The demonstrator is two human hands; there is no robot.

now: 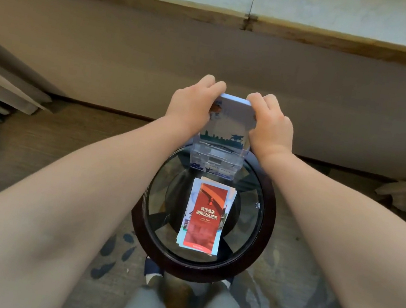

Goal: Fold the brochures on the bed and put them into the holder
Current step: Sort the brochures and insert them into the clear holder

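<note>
Fingertips hidden behind brochures (231, 117): left hand (190, 106) and right hand (273, 123) pinch them, seemingly seated in holder (215, 160); table (264, 232) rim clear.

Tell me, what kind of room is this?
Probably a hotel room. A stack of brochures lies on a small round glass table, a clear holder stands behind it, and curtains hang at the sides.

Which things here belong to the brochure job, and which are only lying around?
Job:
- left hand and right hand, gripping the folded brochures
- clear holder
- brochure stack

Not part of it:
- round glass table
- curtains
- patterned carpet
</note>
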